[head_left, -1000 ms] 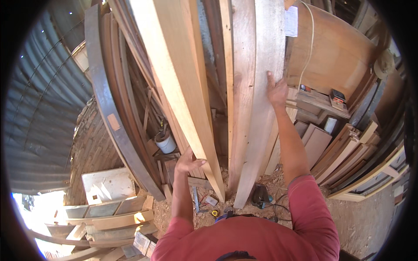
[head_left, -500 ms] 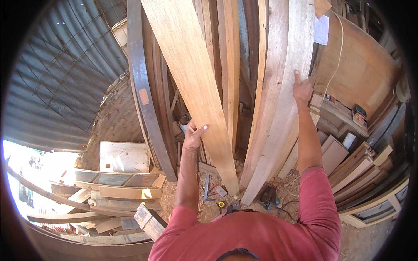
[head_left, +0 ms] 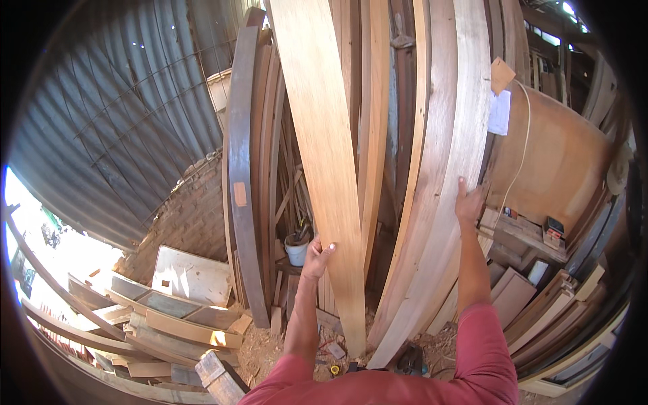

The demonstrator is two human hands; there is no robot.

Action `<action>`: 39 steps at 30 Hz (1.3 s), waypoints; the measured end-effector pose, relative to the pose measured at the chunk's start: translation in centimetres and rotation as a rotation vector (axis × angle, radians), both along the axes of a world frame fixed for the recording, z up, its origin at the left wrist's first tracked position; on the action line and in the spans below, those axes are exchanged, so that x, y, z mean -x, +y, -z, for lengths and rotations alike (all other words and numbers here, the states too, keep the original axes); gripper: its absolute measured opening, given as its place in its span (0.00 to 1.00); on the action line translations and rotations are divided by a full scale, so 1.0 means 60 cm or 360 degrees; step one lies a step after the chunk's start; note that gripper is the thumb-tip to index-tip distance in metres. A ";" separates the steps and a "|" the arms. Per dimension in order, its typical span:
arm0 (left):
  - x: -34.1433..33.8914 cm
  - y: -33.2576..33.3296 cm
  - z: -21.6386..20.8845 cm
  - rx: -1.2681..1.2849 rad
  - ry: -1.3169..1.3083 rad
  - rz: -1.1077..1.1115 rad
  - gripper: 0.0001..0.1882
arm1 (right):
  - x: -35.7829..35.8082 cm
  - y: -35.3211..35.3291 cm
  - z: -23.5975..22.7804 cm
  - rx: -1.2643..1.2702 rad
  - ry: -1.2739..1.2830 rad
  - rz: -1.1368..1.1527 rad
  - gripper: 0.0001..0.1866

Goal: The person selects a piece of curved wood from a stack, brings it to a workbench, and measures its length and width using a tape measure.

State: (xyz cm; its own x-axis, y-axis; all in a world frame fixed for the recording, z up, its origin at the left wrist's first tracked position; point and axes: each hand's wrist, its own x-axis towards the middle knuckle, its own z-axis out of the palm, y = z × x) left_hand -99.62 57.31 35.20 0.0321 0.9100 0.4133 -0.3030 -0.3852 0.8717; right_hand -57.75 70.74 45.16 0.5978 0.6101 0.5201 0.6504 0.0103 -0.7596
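Note:
My left hand (head_left: 318,258) grips the left edge of a long, pale yellow-brown plank (head_left: 324,142), thumb on its face and fingers behind. The plank stands nearly upright, its lower end near the floor in front of me. At the right, my right hand (head_left: 468,204) holds the outer edge of a greyish, weathered plank (head_left: 455,121), its thumb lying on the face and the other fingers mostly hidden. That plank leans beside a brownish board (head_left: 426,155).
More upright timber (head_left: 373,135) stands behind the planks, with a dark beam (head_left: 241,155) at left. A white bucket (head_left: 296,252) sits behind my left hand. Wood offcuts (head_left: 175,331) lie lower left, and a wooden sheet (head_left: 557,148) leans at right. Shavings (head_left: 266,347) cover the floor.
The view has tilted upward, so everything sits lower in the picture. The pale plank looks more upright. Both hands keep their hold at about the same places on the planks.

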 end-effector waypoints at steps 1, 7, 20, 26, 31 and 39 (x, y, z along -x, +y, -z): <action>-0.009 0.000 -0.003 -0.0027 -0.0050 -0.0035 0.24 | 0.000 -0.006 -0.005 0.0026 -0.0004 0.0001 0.43; -0.071 0.021 0.018 -0.0397 0.0292 -0.0905 0.26 | -0.005 0.003 0.004 -0.0043 -0.0009 0.0017 0.42; -0.040 0.096 0.054 -0.0189 0.0693 -0.1123 0.29 | -0.005 0.001 0.003 0.0010 -0.0042 0.0043 0.43; -0.050 0.072 0.020 -0.0138 0.0647 -0.0978 0.28 | -0.009 0.005 0.008 -0.0021 -0.0058 0.0089 0.42; -0.043 0.076 0.030 -0.0180 0.0541 -0.1008 0.23 | -0.004 -0.010 -0.009 0.0170 0.0064 -0.0054 0.46; -0.058 0.079 0.017 -0.0001 0.0342 -0.0661 0.27 | -0.014 0.008 0.011 -0.0084 -0.0130 0.0116 0.40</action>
State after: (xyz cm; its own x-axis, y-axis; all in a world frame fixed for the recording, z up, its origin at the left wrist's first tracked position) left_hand -96.13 62.05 34.16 -0.2501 0.8635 0.4380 0.0643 -0.4365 0.8974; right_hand -56.89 71.22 44.48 0.5940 0.5369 0.5991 0.7103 -0.0005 -0.7038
